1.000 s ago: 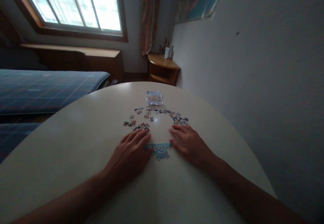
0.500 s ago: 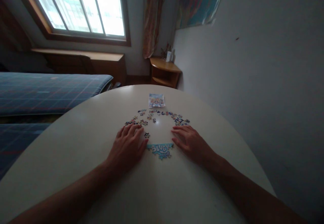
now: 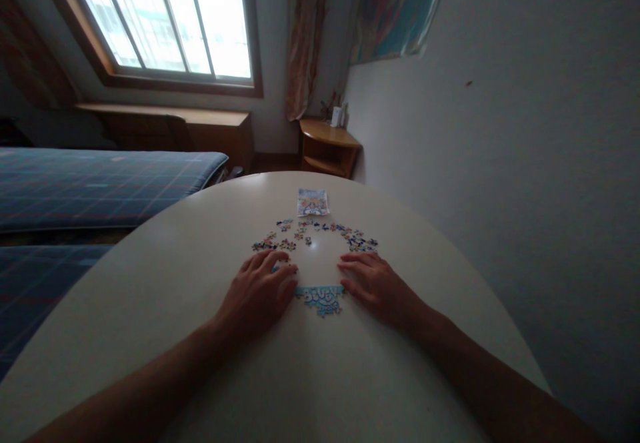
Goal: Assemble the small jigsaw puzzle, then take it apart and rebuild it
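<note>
A joined strip of blue puzzle pieces (image 3: 319,297) lies on the round white table (image 3: 150,276), between my two hands. My left hand (image 3: 260,289) rests flat just left of the strip, its fingers stretched out and its fingertips over a loose piece. My right hand (image 3: 373,281) lies flat just right of the strip with fingers extended, holding nothing. Several loose puzzle pieces (image 3: 320,233) form an arc beyond my fingertips. A small picture card (image 3: 313,201) lies farther back on the table.
A bed with a blue plaid cover (image 3: 90,186) stands to the left. A wooden corner shelf (image 3: 327,144) is behind the table, under a curtain (image 3: 305,36). A grey wall (image 3: 500,129) runs close along the right.
My left hand slid left and forward to the loose pieces, then came back toward the blue strip. The right hand stayed nearly still. The view tilted slightly.
</note>
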A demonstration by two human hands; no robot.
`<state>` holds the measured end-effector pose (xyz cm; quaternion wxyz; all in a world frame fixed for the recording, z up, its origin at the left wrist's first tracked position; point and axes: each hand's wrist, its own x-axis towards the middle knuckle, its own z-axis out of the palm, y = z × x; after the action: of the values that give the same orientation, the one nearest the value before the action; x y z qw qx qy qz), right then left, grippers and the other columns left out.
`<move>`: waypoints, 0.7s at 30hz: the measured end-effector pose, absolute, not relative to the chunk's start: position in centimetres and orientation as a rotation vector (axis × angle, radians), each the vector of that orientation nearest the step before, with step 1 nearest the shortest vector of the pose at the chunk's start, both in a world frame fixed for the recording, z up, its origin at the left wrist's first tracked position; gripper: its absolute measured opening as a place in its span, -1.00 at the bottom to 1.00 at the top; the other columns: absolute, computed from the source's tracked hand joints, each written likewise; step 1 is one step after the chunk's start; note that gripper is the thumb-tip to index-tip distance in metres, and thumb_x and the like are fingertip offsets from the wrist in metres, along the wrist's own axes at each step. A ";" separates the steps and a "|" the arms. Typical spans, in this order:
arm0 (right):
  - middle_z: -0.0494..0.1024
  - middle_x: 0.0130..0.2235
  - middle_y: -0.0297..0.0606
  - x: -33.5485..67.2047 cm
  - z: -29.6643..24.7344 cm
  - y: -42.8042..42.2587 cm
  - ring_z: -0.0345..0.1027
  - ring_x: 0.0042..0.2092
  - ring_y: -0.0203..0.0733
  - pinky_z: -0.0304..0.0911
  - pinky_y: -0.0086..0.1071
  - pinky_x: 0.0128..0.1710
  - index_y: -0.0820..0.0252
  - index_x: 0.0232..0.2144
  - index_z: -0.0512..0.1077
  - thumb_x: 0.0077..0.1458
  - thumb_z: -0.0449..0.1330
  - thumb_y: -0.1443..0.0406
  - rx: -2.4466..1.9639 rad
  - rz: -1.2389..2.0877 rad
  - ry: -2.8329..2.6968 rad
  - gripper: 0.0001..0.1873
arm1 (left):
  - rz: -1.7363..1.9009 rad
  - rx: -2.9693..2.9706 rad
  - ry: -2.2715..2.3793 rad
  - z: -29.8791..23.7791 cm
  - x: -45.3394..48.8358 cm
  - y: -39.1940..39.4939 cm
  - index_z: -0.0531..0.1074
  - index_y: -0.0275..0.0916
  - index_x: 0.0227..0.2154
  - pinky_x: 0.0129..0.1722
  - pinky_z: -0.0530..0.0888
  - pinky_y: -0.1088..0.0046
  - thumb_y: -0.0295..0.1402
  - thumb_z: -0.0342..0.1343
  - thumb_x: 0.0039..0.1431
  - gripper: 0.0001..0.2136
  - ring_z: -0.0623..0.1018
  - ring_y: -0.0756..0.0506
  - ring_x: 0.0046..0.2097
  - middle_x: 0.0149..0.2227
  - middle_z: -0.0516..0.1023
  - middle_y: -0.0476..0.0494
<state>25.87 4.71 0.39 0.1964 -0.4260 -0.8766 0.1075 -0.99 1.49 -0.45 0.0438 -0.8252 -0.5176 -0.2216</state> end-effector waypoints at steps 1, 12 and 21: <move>0.49 0.08 -0.07 25.9 0.4 4.7 0.30 0.13 -0.05 0.18 -0.03 0.16 0.20 0.00 0.47 0.23 0.15 0.22 -1.191 0.306 -2.456 -0.67 | -0.675 -2.502 -1.599 -0.4 -1.1 1.6 0.54 -0.14 -0.15 0.05 0.44 -0.01 -0.35 0.04 0.25 -0.80 0.43 -0.26 0.08 0.02 0.50 -0.17; 0.48 0.08 -0.11 25.6 0.6 4.4 0.29 0.13 -0.05 0.17 -0.05 0.17 0.17 0.01 0.45 0.23 0.15 0.23 -1.149 0.322 -2.488 -0.68 | -0.570 -2.342 -1.865 0.3 -3.9 3.0 0.43 -0.17 0.03 0.01 0.48 0.04 -0.27 0.00 0.26 -0.68 0.43 -0.28 0.10 0.13 0.44 -0.21; 0.46 0.11 -0.09 25.6 0.5 4.4 0.27 0.15 -0.05 0.16 -0.04 0.18 0.19 0.03 0.44 0.24 0.14 0.21 -1.178 0.335 -2.492 -0.65 | -0.499 -2.385 -1.965 -0.9 -4.4 4.1 0.35 -0.26 0.14 0.18 0.33 0.05 -0.22 -0.07 0.30 -0.58 0.34 -0.28 0.20 0.20 0.37 -0.24</move>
<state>25.61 4.36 0.46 0.1815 -0.4173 -0.8825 0.1188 -4.45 4.10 -0.93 0.0060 -0.7620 -0.6277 -0.1593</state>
